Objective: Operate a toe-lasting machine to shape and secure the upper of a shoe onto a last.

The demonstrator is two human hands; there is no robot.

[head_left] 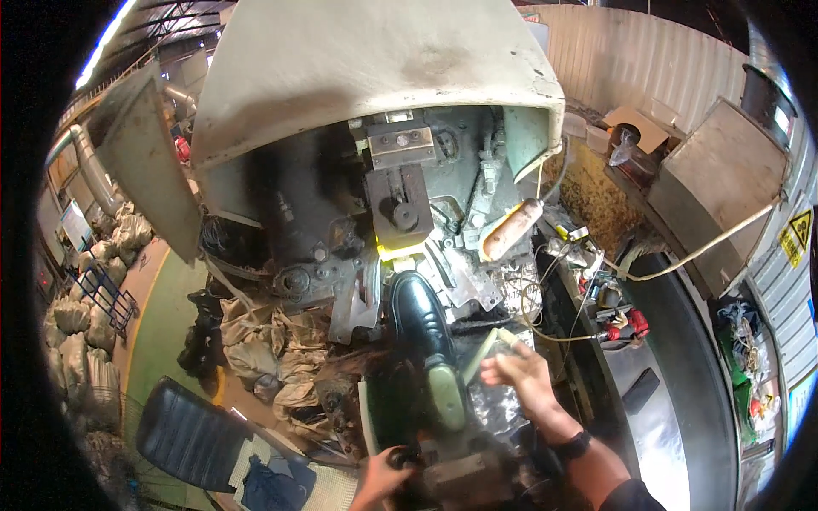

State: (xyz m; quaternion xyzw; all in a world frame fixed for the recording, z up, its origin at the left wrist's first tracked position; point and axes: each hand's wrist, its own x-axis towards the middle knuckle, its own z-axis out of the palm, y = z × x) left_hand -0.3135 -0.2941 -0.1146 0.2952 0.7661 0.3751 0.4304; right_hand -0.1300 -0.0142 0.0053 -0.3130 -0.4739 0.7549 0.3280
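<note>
My right hand is raised in front of a big grey-green machine and grips a small flat pale green piece by its edge, close to a shiny crumpled foil-like patch. My left hand is low at the frame's bottom, closed around a dark round knob or handle on the machine's lower block. Between the hands rises a glossy black lever-like part with a dull green end. A black band sits on my right wrist.
The machine's open front shows dark oily mechanisms and a lit yellow spot. An orange-brown cylinder and loose wires lie to the right. Filled sacks pile at left, a black seat is lower left.
</note>
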